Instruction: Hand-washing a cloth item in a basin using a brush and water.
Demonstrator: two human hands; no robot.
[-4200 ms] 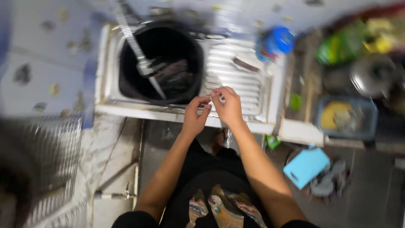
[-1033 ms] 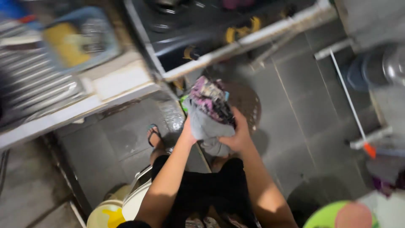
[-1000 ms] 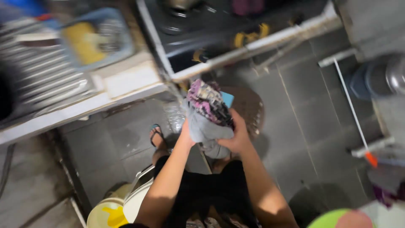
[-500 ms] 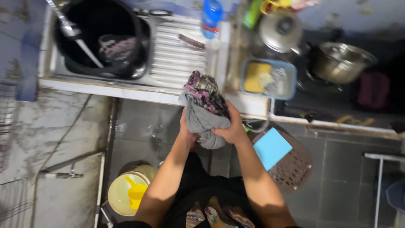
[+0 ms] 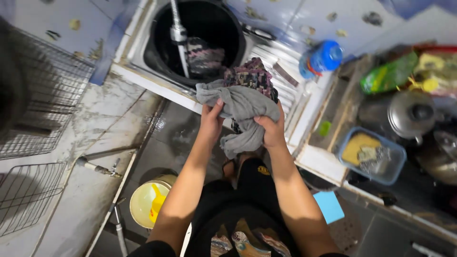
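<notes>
Left hand (image 5: pixel 211 118) closed on one side of a grey cloth (image 5: pixel 239 110), right hand (image 5: pixel 273 131) clamped on the other — both gripping, fingers dug into the folds. Bundled against the grey cloth, just beyond the hands, a purple patterned cloth (image 5: pixel 251 75). Held over the front edge of the sink (image 5: pixel 138 45). Farther out and left of the hands, a black bucket (image 5: pixel 197 40) in the sink basin. Right of the hands — a blue-capped bottle (image 5: pixel 320 58). Below the left hand, a yellow pail (image 5: pixel 147 203) on the floor.
</notes>
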